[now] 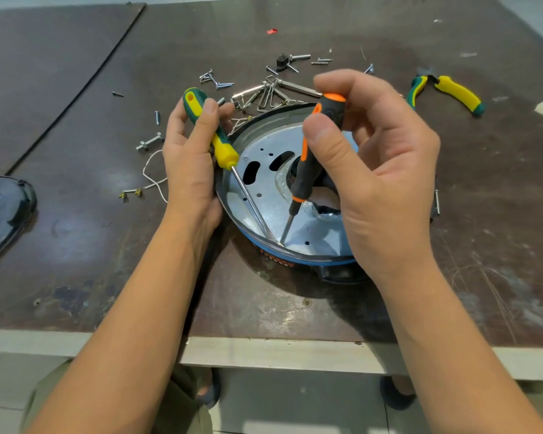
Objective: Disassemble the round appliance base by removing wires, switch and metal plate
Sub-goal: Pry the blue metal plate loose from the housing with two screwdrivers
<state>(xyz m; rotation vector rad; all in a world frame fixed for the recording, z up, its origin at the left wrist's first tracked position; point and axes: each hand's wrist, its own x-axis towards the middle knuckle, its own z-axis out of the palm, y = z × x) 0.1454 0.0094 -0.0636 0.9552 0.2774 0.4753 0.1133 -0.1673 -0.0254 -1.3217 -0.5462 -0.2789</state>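
Gripping a yellow-and-green screwdriver in curled left fingers, left hand against the rim of the round appliance base. Pinching a black-and-orange screwdriver between right fingers and thumb, right hand above the base. Setting both tips close together at the near edge of the metal plate inside the base. Near the front edge of the table with that base; farther out, loose screws, hex keys, a white wire and pliers.
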